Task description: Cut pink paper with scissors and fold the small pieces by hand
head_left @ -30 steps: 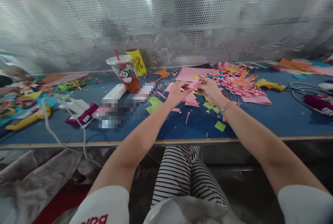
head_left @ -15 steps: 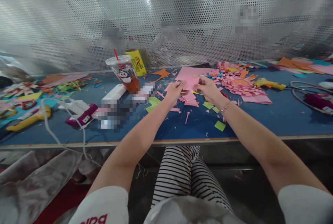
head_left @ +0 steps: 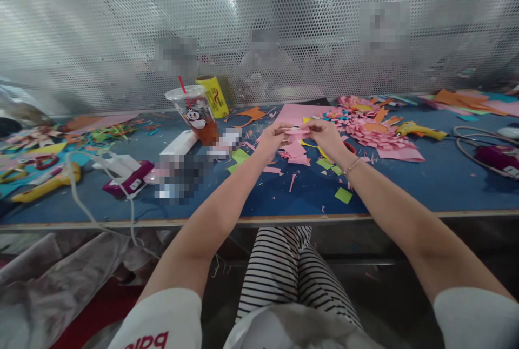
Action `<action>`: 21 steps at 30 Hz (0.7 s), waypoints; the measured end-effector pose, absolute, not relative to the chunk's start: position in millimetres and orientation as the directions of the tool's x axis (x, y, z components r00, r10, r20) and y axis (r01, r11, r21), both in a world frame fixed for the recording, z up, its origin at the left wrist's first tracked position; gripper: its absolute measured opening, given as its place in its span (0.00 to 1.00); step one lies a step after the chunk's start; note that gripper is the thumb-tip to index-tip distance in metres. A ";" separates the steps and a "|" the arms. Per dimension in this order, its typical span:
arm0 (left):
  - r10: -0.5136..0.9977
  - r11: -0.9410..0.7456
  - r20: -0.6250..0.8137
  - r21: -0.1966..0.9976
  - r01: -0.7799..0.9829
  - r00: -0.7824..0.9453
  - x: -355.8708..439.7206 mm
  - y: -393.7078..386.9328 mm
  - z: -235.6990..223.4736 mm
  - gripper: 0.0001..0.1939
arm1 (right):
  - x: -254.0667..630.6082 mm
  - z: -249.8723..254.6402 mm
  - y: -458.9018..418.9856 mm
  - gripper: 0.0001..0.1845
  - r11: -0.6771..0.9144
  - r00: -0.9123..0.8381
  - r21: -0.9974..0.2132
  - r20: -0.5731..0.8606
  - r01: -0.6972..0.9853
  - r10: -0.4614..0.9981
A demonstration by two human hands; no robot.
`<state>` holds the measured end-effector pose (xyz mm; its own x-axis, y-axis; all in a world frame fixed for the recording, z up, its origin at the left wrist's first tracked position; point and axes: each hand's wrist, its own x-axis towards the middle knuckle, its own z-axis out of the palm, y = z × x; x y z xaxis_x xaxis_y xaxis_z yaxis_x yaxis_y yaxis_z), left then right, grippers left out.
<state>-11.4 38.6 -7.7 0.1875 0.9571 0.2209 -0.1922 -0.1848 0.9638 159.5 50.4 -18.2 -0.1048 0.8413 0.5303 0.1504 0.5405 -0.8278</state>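
Note:
Above the blue tabletop, a piece of pink paper is stretched between my two hands, seen nearly edge-on and apparently folded. My left hand pinches its left end, and my right hand pinches the right end. Behind it lies a larger pink sheet. Pink paper pieces are piled just below my hands. Yellow-handled scissors lie partly hidden by my right hand. Fringed pink paper flowers rest to the right of my right hand.
A drink cup with a red straw and a yellow roll stand at the back left. A yellow glue gun lies on the right, another glue gun on the left. A purple power strip with white cables sits left. Green scraps lie nearer the front edge.
The pink paper, which showed its flat face before, is now tipped or folded over into a narrow strip. Both hands stay in nearly the same place.

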 end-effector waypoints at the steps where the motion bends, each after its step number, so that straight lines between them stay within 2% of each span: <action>1: 0.953 -0.220 0.247 0.962 -0.159 0.174 -12.1 40.2 -8.4 0.13 | 160.3 -17.6 50.2 0.11 0.584 -0.092 -0.785 0.579 0.207 0.810; 4: 0.939 -0.305 0.316 0.948 -0.094 0.138 -12.7 45.2 -11.0 0.16 | 162.6 -14.4 47.1 0.15 0.672 -0.036 -0.655 0.706 0.347 0.707; 6: 0.948 -0.270 0.291 0.950 -0.159 0.129 -11.8 46.7 -11.2 0.16 | 164.0 -11.7 43.9 0.15 0.685 0.000 -0.625 0.739 0.374 0.674; 10: 0.985 -0.050 0.109 0.919 -0.391 0.131 -9.2 41.1 -5.0 0.05 | 165.2 -7.6 37.7 0.16 0.694 -0.019 -0.618 0.741 0.370 0.671; 12: 0.980 0.022 0.064 0.906 -0.423 0.188 -8.5 36.1 -0.8 0.07 | 164.4 -6.5 35.0 0.15 0.710 -0.071 -0.609 0.740 0.354 0.669; 17: 0.959 -0.002 0.100 0.938 -0.347 0.264 -8.8 30.6 2.0 0.12 | 160.6 -3.1 26.2 0.13 0.725 -0.138 -0.630 0.721 0.280 0.679; 21: 0.959 0.007 0.102 0.925 -0.379 0.265 -10.0 31.7 0.7 0.11 | 159.6 -1.9 24.4 0.10 0.702 -0.109 -0.677 0.698 0.220 0.708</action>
